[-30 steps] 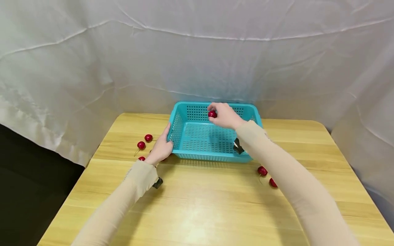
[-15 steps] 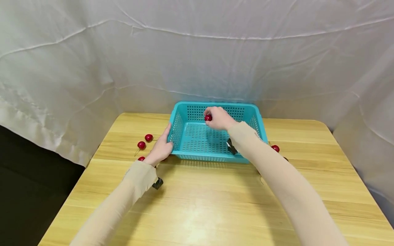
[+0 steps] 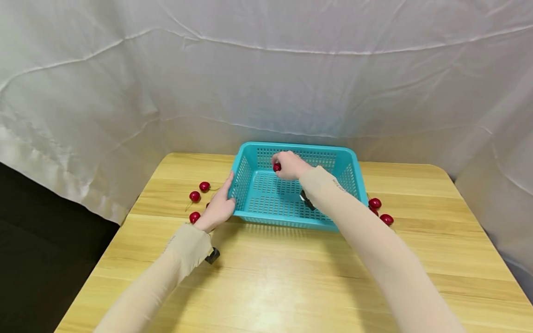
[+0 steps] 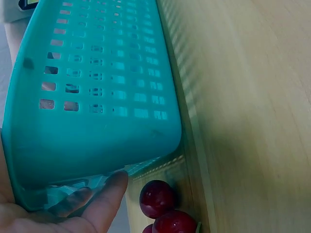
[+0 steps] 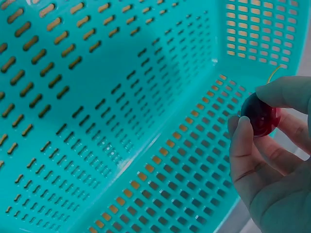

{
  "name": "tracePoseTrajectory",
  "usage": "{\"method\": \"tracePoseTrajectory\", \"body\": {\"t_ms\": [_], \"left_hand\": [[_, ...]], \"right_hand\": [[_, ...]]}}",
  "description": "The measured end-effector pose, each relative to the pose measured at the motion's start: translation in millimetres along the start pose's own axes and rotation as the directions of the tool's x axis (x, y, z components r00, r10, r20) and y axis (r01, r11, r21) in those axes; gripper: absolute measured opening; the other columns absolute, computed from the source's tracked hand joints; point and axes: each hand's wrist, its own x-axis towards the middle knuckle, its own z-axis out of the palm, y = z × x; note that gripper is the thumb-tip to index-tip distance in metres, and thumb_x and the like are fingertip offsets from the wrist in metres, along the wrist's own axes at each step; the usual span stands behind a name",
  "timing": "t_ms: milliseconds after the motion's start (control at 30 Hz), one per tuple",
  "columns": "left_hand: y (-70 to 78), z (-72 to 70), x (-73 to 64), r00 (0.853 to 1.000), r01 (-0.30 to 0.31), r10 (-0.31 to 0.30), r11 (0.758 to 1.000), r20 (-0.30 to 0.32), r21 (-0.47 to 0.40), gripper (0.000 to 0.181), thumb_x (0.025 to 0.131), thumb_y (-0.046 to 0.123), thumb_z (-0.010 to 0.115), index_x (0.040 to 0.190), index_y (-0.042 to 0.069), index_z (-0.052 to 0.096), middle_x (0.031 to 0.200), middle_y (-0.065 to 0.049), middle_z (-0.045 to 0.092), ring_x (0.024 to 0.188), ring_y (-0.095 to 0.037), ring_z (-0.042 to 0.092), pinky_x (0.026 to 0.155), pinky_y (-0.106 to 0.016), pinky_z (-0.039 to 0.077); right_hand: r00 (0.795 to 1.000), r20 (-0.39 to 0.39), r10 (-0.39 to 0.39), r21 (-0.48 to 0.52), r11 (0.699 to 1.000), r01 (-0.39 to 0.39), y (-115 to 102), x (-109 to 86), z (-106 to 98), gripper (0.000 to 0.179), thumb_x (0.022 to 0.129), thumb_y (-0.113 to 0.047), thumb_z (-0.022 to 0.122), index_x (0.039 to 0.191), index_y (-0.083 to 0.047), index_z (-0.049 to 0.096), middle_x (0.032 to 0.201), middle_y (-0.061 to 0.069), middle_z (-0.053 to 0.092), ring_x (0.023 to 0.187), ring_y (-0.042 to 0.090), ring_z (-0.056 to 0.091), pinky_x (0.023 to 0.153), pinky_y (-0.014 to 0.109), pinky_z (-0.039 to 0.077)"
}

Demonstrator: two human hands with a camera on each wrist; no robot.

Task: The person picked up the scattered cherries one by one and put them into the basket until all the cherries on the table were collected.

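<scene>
A red cherry (image 3: 276,167) with a thin stem is pinched between the thumb and fingertips of my right hand (image 3: 290,165), inside the turquoise perforated basket (image 3: 283,221). The right wrist view shows the cherry (image 5: 261,115) over the mesh floor, near one end wall. My left hand (image 3: 220,206) holds the basket's left end, its fingers along the outer side and thumb by the near corner. In the left wrist view, fingers (image 4: 104,201) lie against the basket's end, close to loose cherries (image 4: 158,199) on the table.
Left of the basket, several cherries (image 3: 195,196) lie on the wooden table (image 3: 266,277), some partly behind the left hand. More cherries (image 3: 386,219) sit by the basket's right end, beside the right forearm. A pale curtain (image 3: 266,92) hangs behind the table.
My right hand has moved left and lower into the basket with the cherry. Its forearm has shifted left, uncovering cherries beside the basket's right end. The left hand stays on the basket.
</scene>
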Motion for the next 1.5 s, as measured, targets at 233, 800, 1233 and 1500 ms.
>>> {"method": "tracePoseTrajectory", "body": {"t_ms": [233, 800, 1233, 1500], "left_hand": [[-0.1, -1.4, 0.7, 0.999, 0.007, -0.006, 0.999, -0.033, 0.038, 0.079, 0.099, 0.006, 0.035, 0.163, 0.034, -0.002, 0.172, -0.007, 0.01, 0.155, -0.038, 0.023, 0.122, -0.059, 0.026], [0.4, 2.7, 4.1, 1.0, 0.004, -0.002, 0.998, -0.03, 0.07, 0.08, 0.098, 0.007, 0.037, 0.162, 0.035, -0.002, 0.172, -0.007, 0.01, 0.155, -0.039, 0.023, 0.121, -0.06, 0.026], [-1.0, 2.1, 5.5, 0.999, -0.002, 0.004, 0.998, -0.033, 0.066, 0.081, 0.097, 0.005, 0.036, 0.163, 0.033, -0.002, 0.172, -0.008, 0.011, 0.154, -0.039, 0.024, 0.12, -0.061, 0.027], [0.1, 2.8, 6.8, 1.0, -0.007, 0.009, 0.998, -0.03, 0.062, 0.081, 0.098, 0.005, 0.036, 0.163, 0.034, -0.001, 0.172, -0.007, 0.012, 0.154, -0.04, 0.025, 0.12, -0.061, 0.027]], "right_hand": [[0.999, 0.033, 0.013, 0.013, 1.0, -0.014, -3.5, 10.8, 15.8, 0.04, 0.1, -0.007, 0.052, 0.139, -0.002, 0.056, 0.137, 0.019, 0.06, 0.102, 0.025, 0.059, 0.082, 0.035, 0.048], [0.996, 0.057, 0.064, -0.025, 0.998, -0.063, -3.0, 24.7, 37.8, 0.043, 0.1, -0.005, 0.049, 0.143, -0.004, 0.054, 0.139, 0.018, 0.058, 0.096, 0.025, 0.055, 0.078, 0.036, 0.043], [0.997, -0.039, 0.06, 0.007, 0.998, -0.059, -6.4, 26.5, 40.9, 0.042, 0.102, -0.011, 0.053, 0.143, -0.005, 0.053, 0.139, 0.018, 0.06, 0.125, 0.033, 0.059, 0.102, 0.044, 0.052], [0.994, -0.063, 0.09, 0.071, 0.994, -0.086, -4.8, 23.9, 39.2, 0.052, 0.101, -0.009, 0.054, 0.152, -0.008, 0.043, 0.154, 0.014, 0.048, 0.143, 0.034, 0.045, 0.109, 0.049, 0.047]]}}
